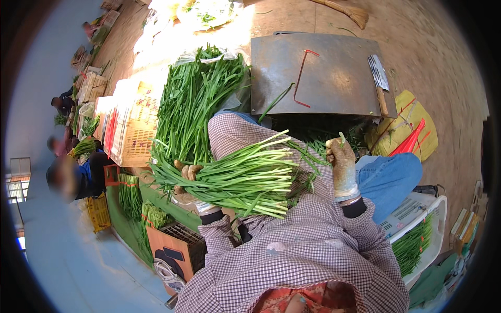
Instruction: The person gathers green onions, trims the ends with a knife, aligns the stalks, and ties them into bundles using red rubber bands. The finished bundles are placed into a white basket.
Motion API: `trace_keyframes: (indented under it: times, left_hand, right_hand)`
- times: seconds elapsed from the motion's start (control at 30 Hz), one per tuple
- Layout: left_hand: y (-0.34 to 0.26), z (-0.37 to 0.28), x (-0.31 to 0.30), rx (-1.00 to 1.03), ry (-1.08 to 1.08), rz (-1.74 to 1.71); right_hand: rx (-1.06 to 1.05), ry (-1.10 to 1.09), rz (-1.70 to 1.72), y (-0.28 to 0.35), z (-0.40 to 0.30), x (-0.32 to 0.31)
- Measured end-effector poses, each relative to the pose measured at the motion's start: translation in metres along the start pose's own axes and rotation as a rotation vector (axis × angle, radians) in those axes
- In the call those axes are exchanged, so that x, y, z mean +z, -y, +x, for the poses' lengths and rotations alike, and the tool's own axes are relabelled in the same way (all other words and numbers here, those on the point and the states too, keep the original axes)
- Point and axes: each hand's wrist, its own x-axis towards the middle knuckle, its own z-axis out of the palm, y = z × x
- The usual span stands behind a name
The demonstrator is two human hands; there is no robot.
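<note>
My left hand (191, 172), in a soiled glove, is closed around the leafy part of a thick bunch of garlic chives (246, 176). The bunch lies across my lap, its pale cut ends pointing right. My right hand (341, 160), also gloved and stained, is raised in a fist beside those ends. A short pale green stalk end sticks out above its fingers; the rest of that stalk is hidden. Loose green leaves (309, 156) hang between the fist and the bunch. Beyond my left hand, a large heap of chives (199, 101) rests in clear plastic.
Ahead stands a metal-topped table (336, 74) with a red strap (300, 78) and a wood-handled knife (379, 78). A yellow sack (422, 137) is to the right. A white crate (440, 223) holds chives. Tied bundles (130, 193) and an orange crate (135, 125) stand left, near other people.
</note>
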Motion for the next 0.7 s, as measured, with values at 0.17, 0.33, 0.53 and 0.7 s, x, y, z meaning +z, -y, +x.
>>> trace_keyframes:
  times: [0.17, 0.33, 0.53, 0.7]
  left_hand:
    - [0.008, 0.003, 0.003, -0.002, 0.041, 0.003]
    - [0.006, 0.003, 0.010, -0.021, 0.040, 0.026]
    - [0.009, 0.003, 0.001, 0.023, 0.043, -0.003]
    - [0.001, 0.005, -0.023, -0.020, 0.166, -0.139]
  right_hand:
    - [0.123, 0.414, -0.183, 0.007, -0.019, 0.038]
    - [0.195, 0.419, -0.044, 0.012, -0.023, 0.064]
    - [0.182, 0.156, 0.440, -0.003, -0.019, 0.055]
    - [0.143, 0.159, -0.305, -0.005, 0.015, -0.018]
